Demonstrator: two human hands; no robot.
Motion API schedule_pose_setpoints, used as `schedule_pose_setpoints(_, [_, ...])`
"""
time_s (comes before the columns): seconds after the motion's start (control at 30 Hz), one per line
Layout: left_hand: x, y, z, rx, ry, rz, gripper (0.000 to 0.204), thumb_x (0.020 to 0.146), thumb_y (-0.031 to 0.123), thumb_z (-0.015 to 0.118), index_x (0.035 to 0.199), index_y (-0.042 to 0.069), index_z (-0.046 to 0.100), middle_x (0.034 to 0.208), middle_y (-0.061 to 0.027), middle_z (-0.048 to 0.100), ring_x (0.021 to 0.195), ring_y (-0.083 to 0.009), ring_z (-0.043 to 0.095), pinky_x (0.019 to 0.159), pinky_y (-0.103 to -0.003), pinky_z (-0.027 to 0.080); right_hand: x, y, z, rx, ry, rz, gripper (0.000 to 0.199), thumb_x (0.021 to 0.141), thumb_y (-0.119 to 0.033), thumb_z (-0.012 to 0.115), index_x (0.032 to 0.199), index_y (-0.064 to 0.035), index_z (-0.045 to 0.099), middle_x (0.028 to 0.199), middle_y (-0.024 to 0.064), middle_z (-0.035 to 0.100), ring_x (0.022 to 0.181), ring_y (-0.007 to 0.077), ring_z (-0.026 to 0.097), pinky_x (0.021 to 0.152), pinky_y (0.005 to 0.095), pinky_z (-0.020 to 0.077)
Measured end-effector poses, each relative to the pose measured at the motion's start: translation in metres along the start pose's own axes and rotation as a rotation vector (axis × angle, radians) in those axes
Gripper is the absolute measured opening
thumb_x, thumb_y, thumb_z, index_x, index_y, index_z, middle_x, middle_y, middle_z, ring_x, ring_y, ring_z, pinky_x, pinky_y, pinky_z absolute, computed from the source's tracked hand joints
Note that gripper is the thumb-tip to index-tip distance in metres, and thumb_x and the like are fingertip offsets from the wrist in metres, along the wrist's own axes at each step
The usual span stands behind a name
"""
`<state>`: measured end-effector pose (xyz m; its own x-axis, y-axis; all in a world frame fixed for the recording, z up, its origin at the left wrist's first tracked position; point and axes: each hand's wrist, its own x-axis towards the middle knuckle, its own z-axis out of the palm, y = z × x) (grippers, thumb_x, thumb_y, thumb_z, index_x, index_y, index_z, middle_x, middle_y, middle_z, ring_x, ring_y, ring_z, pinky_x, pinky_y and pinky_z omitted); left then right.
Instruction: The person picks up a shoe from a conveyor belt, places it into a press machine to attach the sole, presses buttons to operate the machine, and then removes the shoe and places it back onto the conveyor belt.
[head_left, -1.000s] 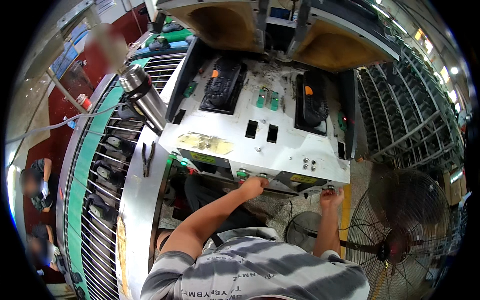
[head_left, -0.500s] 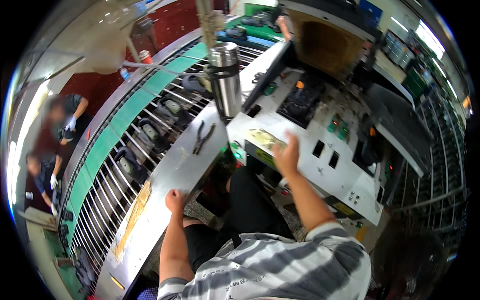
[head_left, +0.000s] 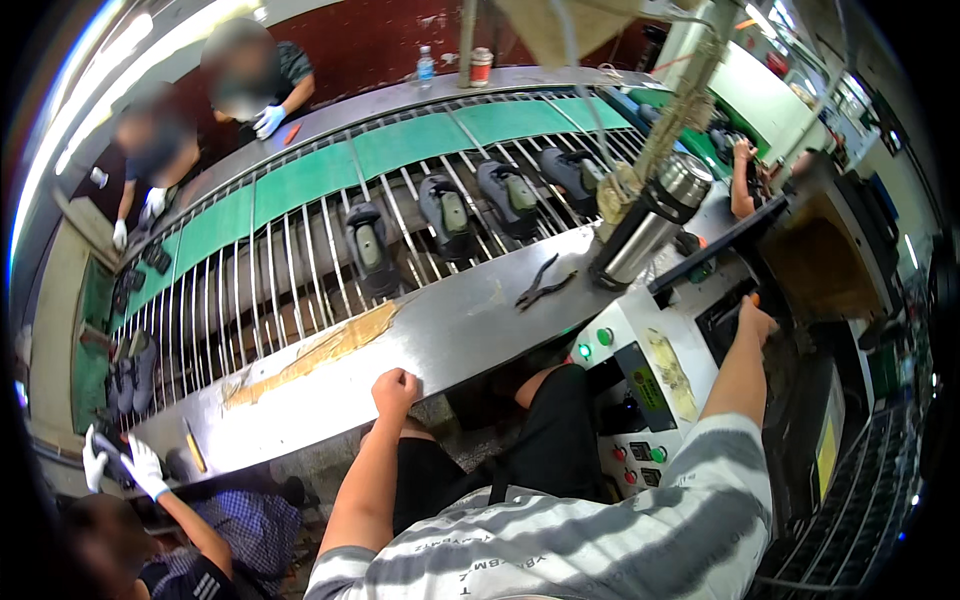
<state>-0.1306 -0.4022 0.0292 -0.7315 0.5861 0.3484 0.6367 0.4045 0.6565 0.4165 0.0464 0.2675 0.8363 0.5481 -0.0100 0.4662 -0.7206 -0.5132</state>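
Note:
My left hand (head_left: 397,393) is closed in a fist over the front edge of the metal bench (head_left: 450,315), with nothing showing in it. Out to the right, my right hand (head_left: 757,322) reaches into the white machine (head_left: 640,320), its fingers closed at a small orange knob (head_left: 754,299) on a black block. Raised beside that hand is the machine's dark lid (head_left: 815,245), brown inside. Pliers (head_left: 545,284) with dark handles lie on the bench, and a steel thermos (head_left: 655,220) stands at its right end.
Several grey shoes (head_left: 445,215) rest on the roller conveyor (head_left: 290,270) with its green belt (head_left: 390,157). A yellow-handled tool (head_left: 194,446) lies at the bench's left end. Co-workers with gloved hands (head_left: 145,465) are at the left; another person's arm (head_left: 742,190) shows at far right.
The view has swung left, bringing more conveyor and co-workers into sight. My right hand has gone from above the machine top to the orange knob. My left hand stays a fist.

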Motion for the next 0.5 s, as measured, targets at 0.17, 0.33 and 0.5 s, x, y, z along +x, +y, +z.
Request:
schedule_pose_setpoints(0.17, [0.004,0.007,-0.001,0.005,0.013,0.014,0.022,0.074,0.019,0.062,0.060,0.003,0.058,0.060,-0.0145,0.058,0.059,-0.0335,0.058,0.057,-0.042,0.047,-0.044,0.084,0.005,0.407,0.401,-0.426,0.108,0.074,-0.054,0.073,0.144,0.0077,0.021,0.136,0.0293,0.045,0.117,0.0440,0.052,0.095,0.0502,0.0466])
schedule_pose_setpoints(0.33, [0.006,0.018,0.004,-0.113,-0.078,-0.249,0.022,0.077,0.024,0.058,0.074,0.005,0.069,0.071,-0.0161,0.065,0.070,-0.0361,0.063,0.065,-0.044,0.050,-0.130,0.133,-0.009,0.742,0.317,-0.488,0.092,0.072,-0.030,0.084,0.135,0.0104,0.029,0.132,0.0245,0.049,0.112,0.0358,0.057,0.095,0.0460,0.0488])
schedule_pose_setpoints(0.5, [-0.011,0.067,0.016,-1.071,-0.824,-0.594,0.027,0.092,0.024,0.058,0.110,0.004,0.063,0.092,-0.0052,0.067,0.084,-0.0158,0.063,0.076,-0.031,0.051,-0.236,0.153,0.002,1.153,-0.292,-0.531,0.032,0.084,-0.017,0.072,0.099,0.0093,0.062,0.101,0.0133,0.065,0.087,0.0210,0.062,0.078,0.0350,0.0504])
